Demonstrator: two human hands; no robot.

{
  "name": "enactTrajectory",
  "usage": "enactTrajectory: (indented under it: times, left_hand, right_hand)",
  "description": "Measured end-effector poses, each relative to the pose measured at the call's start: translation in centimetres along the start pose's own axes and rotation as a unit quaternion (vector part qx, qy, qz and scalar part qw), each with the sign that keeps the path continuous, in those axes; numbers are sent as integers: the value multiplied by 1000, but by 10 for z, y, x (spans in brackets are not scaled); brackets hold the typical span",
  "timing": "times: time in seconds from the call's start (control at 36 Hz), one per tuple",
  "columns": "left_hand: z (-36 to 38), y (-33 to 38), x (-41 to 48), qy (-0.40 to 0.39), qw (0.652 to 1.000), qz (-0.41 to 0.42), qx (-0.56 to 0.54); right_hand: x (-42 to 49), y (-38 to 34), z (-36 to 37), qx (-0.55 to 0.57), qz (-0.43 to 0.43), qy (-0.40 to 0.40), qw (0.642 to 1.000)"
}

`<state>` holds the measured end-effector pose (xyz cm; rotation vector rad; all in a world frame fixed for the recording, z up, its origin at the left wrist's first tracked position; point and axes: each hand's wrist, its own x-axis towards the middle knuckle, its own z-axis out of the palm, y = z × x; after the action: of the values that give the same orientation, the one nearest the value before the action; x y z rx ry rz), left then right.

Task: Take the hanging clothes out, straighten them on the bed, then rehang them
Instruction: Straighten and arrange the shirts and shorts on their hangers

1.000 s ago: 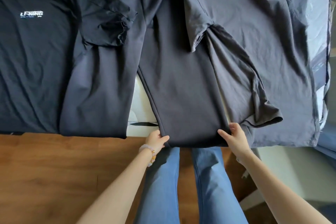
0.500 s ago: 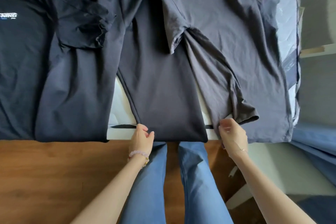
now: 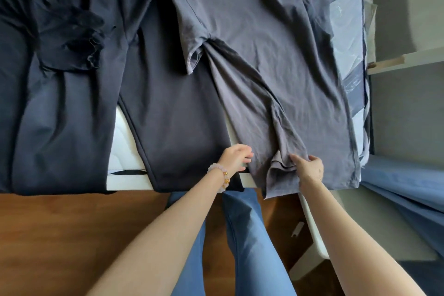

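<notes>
Right hand (image 3: 310, 168) at the near edge of the bed (image 3: 122, 142): fingers curled, thumb on top, pinching a bunched fold of the grey T-shirt (image 3: 264, 31) close to its hem. Left hand (image 3: 234, 157) just beside it, fingers loosely curled and touching the shirt's side edge where it meets the dark trousers (image 3: 173, 115). Cannot tell whether it has caught the fabric or only rests against it. Bead bracelet (image 3: 219, 175) on the left wrist. Grey T-shirt lies flat on the right part of the bed, collar end far, hem hanging a little over the near edge. Its lower side nearest the trousers is doubled over in a long diagonal crease running from the armpit down to the right hand. The sleeve on that side overlaps the trousers; the far sleeve is crumpled. Dark trousers spread across the middle, legs splayed toward the near edge, white mattress showing between them. Black T-shirt (image 3: 69, 38) at the left, its rumpled sleeve lying over the nearer trouser leg. Wooden floor (image 3: 60, 235) below the bed edge, blue jeans (image 3: 249, 235) on the person's legs. Blue cloth (image 3: 396, 187) lies right of the bed's near corner.
</notes>
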<state>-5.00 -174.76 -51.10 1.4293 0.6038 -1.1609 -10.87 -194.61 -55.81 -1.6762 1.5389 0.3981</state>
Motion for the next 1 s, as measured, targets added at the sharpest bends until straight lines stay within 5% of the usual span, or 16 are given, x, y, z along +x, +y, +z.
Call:
enactTrajectory:
  times: [0.08, 0.17, 0.33, 0.47, 0.58, 0.83, 1.0]
  left_hand:
    - [12, 7, 1, -4, 1000, -10, 2]
    - [19, 13, -1, -13, 1000, -10, -25]
    - [8, 12, -11, -1, 998, 25, -52]
    - [-24, -6, -24, 134, 989, 58, 36]
    - [-75, -33, -31, 236, 971, 23, 29]
    - [-137, -120, -32, 259, 958, -124, 17]
    - [-132, -116, -28, 265, 943, -147, 136]
  right_hand:
    - [-15, -8, -3, -6, -61, -5, 998]
    - [-43, -11, -6, -37, -213, -25, 976]
    - [-112, -1, 6, -184, -502, -174, 827]
    - [-140, 15, 31, -230, -544, -309, 745]
    - [-121, 18, 26, -258, -489, -313, 772]
    - [10, 11, -28, -338, -416, -79, 840]
    - [28, -2, -55, -398, -416, -103, 811]
